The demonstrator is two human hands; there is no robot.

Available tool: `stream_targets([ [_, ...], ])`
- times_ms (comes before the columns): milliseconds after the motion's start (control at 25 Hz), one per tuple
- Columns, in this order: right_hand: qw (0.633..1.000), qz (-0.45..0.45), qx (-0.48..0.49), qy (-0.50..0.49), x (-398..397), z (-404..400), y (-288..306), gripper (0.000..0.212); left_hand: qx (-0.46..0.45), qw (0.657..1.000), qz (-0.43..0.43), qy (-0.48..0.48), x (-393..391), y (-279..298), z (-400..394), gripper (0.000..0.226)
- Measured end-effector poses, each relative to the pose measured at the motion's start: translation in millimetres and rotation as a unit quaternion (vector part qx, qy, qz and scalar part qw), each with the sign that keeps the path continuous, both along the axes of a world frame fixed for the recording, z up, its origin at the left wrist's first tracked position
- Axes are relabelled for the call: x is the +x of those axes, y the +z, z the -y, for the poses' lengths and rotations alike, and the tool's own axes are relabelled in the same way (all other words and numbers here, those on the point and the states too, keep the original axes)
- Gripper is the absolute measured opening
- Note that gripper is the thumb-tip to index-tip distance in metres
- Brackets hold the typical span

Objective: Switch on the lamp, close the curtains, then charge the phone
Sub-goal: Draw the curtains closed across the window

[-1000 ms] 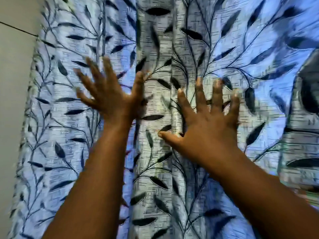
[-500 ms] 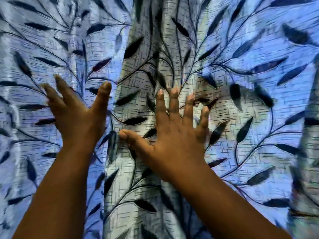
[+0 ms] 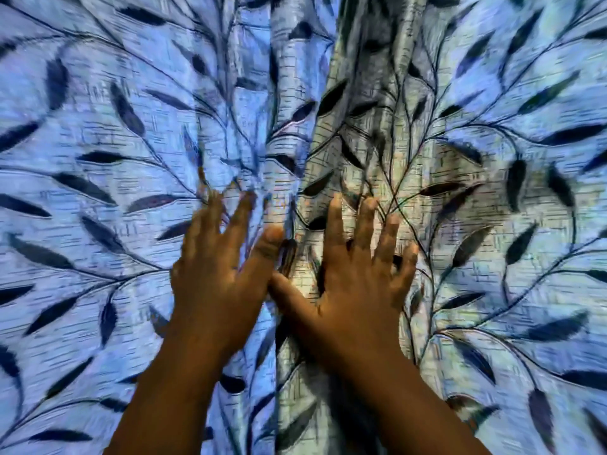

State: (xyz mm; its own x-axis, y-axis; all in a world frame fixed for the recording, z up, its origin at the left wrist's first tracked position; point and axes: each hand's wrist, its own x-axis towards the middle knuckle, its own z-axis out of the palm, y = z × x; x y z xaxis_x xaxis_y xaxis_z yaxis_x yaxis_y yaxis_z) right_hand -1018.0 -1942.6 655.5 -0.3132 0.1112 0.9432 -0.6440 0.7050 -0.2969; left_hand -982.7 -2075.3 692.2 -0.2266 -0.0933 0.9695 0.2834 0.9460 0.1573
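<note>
Blue leaf-print curtains (image 3: pixel 492 159) fill view; left hand (image 3: pixel 216 284), right hand (image 3: pixel 358 287) pressed flat, grip wide.

Single head view, worn at head height. Faces straight ahead at the curtains (image 3: pixel 492 192), very near; fabric fills the whole frame. Both forearms enter from the bottom edge. Wide-angle bend toward the frame edges; left hand (image 3: pixel 216 277) motion-blurred.

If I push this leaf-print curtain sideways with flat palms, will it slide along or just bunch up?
Likely floppy: the curtain already hangs in deep folds between the left hand and right hand. It probably bunches under open palms. Its sheen hints it may slip; pinching might hold better.
</note>
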Motion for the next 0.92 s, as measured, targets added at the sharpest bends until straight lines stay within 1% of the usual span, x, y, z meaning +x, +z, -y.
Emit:
stream_targets([
  [160, 1.000, -0.014, -0.016, -0.019, -7, 12, -9, 0.090, -0.012, 1.000, 0.017, -0.013, -6, -31, 0, 0.058],
  [240, 0.999, -0.023, -0.012, -0.034, -9, 17, -15, 0.090, -0.031, 0.999, 0.002, -0.005, -9, -40, 4, 0.050],
  [400, 0.998, -0.022, -0.013, -0.049, -11, 21, -18, 0.092, -0.051, 0.999, -0.009, 0.012, -11, -44, 10, 0.054],
  [520, 0.999, -0.028, -0.023, -0.039, -12, 21, -19, 0.093, -0.059, 0.998, -0.024, 0.024, -14, -48, 10, 0.057],
  [640, 0.998, -0.030, -0.034, -0.044, -10, 27, -25, 0.092, -0.067, 0.997, -0.041, 0.017, -18, -56, 13, 0.060],
  [800, 0.999, 0.010, -0.005, -0.051, 1, 39, -41, 0.089, -0.066, 0.997, -0.043, -0.008, -17, -73, 20, 0.059],
  [920, 0.996, 0.047, 0.032, -0.069, 8, 48, -62, 0.087, -0.074, 0.997, -0.012, -0.027, -12, -94, 33, 0.058],
])
